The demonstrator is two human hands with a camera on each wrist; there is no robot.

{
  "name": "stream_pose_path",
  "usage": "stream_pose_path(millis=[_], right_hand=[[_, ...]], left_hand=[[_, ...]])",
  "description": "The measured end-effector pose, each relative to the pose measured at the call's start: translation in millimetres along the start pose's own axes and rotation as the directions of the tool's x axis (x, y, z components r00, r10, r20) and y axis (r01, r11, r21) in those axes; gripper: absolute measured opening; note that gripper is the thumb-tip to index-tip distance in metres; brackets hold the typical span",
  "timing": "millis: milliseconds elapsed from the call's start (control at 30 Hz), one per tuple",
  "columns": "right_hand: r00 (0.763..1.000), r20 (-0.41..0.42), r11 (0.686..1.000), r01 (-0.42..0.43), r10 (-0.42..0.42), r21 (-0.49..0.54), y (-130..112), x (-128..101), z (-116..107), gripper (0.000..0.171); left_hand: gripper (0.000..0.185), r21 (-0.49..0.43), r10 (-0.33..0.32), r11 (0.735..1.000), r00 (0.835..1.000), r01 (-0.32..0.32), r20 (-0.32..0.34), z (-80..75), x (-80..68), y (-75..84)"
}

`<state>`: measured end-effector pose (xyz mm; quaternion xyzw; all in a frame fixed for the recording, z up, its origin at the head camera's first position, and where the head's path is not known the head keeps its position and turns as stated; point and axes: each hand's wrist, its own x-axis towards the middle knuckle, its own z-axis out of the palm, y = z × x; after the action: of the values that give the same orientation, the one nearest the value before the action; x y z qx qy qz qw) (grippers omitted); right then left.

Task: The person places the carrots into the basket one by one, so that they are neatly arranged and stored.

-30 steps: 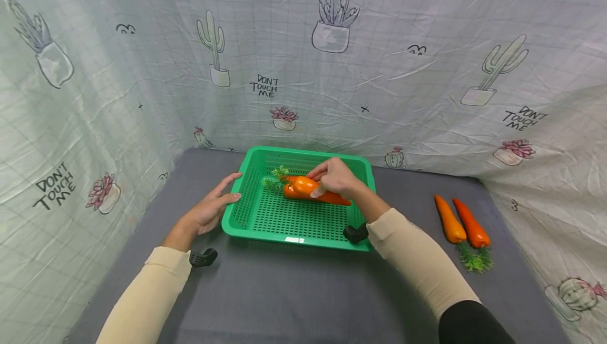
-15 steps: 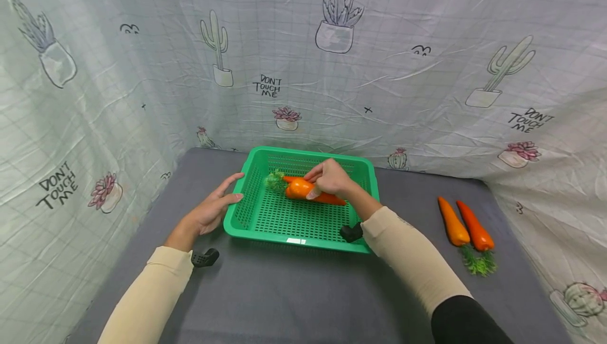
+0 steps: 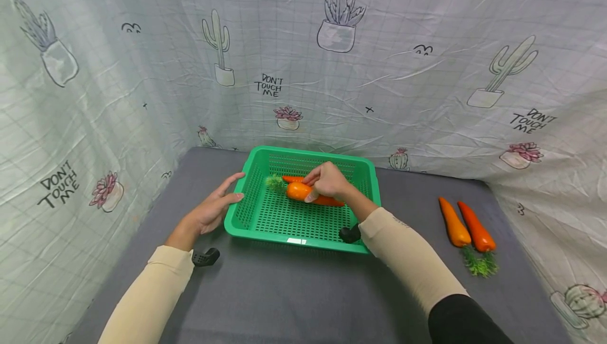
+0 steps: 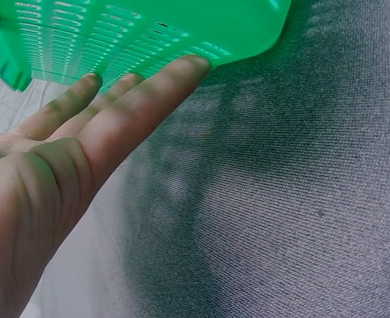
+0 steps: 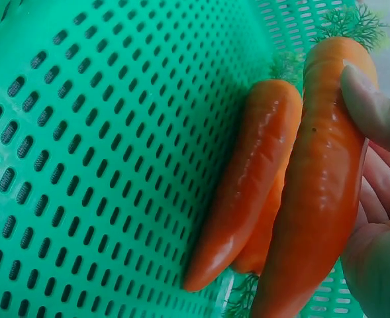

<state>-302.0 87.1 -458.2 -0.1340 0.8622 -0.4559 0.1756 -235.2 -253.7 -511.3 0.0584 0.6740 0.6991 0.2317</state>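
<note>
A green perforated basket [image 3: 265,236] stands on the grey tabletop in the head view. Inside it, my right hand [image 3: 328,182] holds an orange carrot [image 3: 299,191], thumb on one side and fingers on the other. Up close in the right wrist view, this carrot [image 5: 320,179] has feathery green leaves at its thick end. Just beside it lies a second carrot [image 5: 251,172], with part of a third carrot [image 5: 253,255] between them. My left hand [image 3: 213,211] touches the basket's left side, its extended fingers [image 4: 148,106] against the outer wall in the left wrist view.
To the right of the basket, two more carrots, one orange [image 3: 453,221] and one redder [image 3: 476,226], lie side by side, leaves toward me. A cloth backdrop [image 3: 303,70] printed with potted cacti rises behind the table and along its sides.
My right hand has lowered the carrot slightly and brought it toward me, over where another carrot showed. My left hand keeps its place at the basket; the head view has shifted a little.
</note>
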Motion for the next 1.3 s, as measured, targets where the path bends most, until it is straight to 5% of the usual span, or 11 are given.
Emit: stream_pose_path(millis=[1300], right_hand=[[1.000,0.005,0.997,-0.026,0.026,-0.067,4.2,2.2,7.6,0.046]], left_hand=[[0.071,0.042,0.010,0.999,1.000,-0.010,-0.006,-2.2,2.5,-1.4]])
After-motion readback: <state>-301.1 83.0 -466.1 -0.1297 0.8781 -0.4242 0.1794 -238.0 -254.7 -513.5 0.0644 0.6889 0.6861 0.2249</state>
